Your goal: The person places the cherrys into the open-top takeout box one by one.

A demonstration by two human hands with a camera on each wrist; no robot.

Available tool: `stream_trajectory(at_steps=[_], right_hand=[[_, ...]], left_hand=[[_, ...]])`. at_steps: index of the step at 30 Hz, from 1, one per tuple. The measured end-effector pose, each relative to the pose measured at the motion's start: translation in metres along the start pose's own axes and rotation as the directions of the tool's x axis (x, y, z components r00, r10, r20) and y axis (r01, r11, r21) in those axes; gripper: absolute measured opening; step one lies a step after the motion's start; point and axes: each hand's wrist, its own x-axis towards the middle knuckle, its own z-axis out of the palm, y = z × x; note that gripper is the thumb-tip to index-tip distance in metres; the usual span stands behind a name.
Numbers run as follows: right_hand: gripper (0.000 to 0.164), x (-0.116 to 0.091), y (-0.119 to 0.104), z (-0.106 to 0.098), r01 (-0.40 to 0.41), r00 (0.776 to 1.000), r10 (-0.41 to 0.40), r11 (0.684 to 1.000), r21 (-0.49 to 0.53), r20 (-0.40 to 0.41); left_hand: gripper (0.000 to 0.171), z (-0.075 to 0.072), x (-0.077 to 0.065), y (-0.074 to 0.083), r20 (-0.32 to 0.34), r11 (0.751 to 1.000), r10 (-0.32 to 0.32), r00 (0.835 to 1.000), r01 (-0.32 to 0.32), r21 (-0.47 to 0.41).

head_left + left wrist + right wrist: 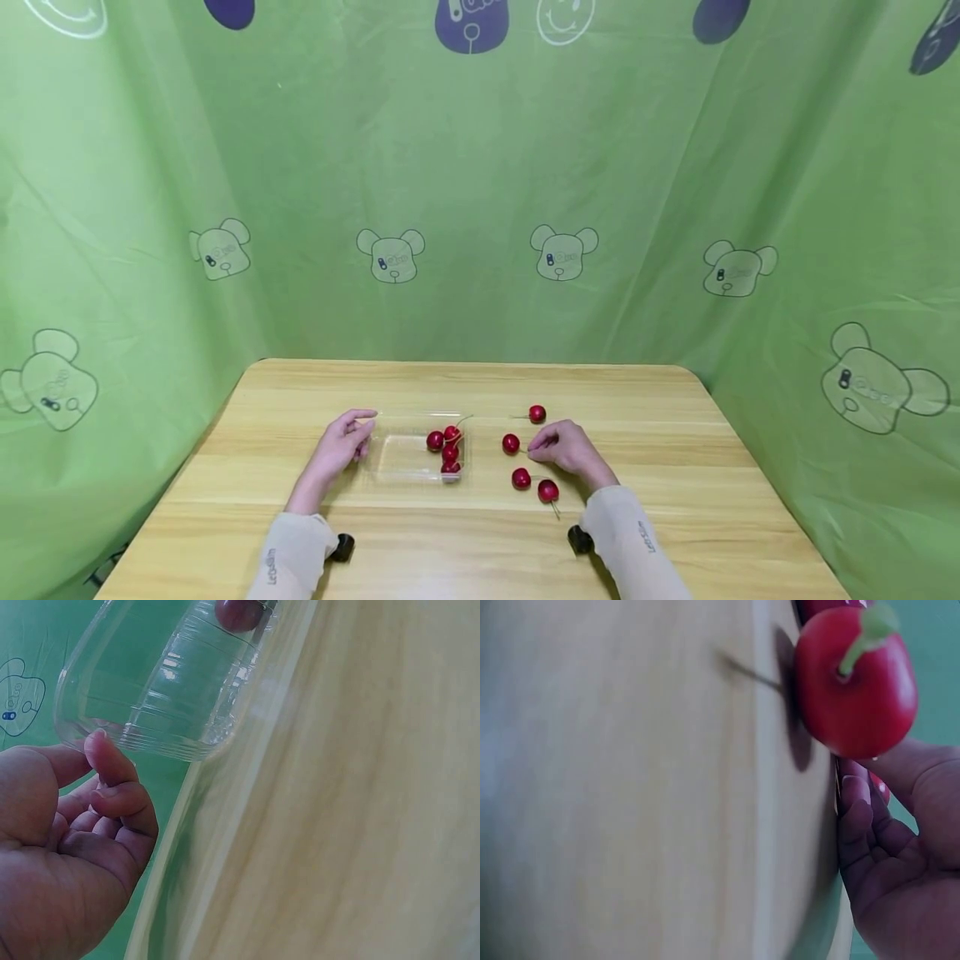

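A clear plastic box (408,477) lies on the table with several red cherries (436,441) gathered at its right end. The left hand (341,446) holds the box's left rim between thumb and forefinger (111,759), its other fingers curled below. To the right of the box, the right hand (566,447) has thumb and forefinger together on the stem of a loose cherry (511,444), which rests on the table. In the right wrist view, a nearer cherry (855,686) with a green stem hides those fingertips.
More loose cherries lie around the right hand: one behind (537,413) and two in front, a left one (521,478) and a right one (548,491). The wooden table (465,550) has a green curtain (480,317) behind and along its sides.
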Motion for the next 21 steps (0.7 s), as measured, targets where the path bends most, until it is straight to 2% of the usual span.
stream_trajectory(at_steps=[9, 21], right_hand=[[0.007, 0.0008, 0.0000, -0.0006, 0.035, 0.999, -0.033, 0.995, -0.090, 0.021], [0.006, -0.0022, -0.0032, -0.0019, 0.059, 0.998, -0.055, 0.993, -0.103, 0.041]], left_hand=[[0.037, -0.0001, 0.0011, -0.0010, 0.000, 1.000, 0.010, 1.000, -0.010, 0.006], [0.037, 0.0002, -0.0007, 0.0006, -0.007, 1.000, 0.005, 1.000, -0.005, 0.012]])
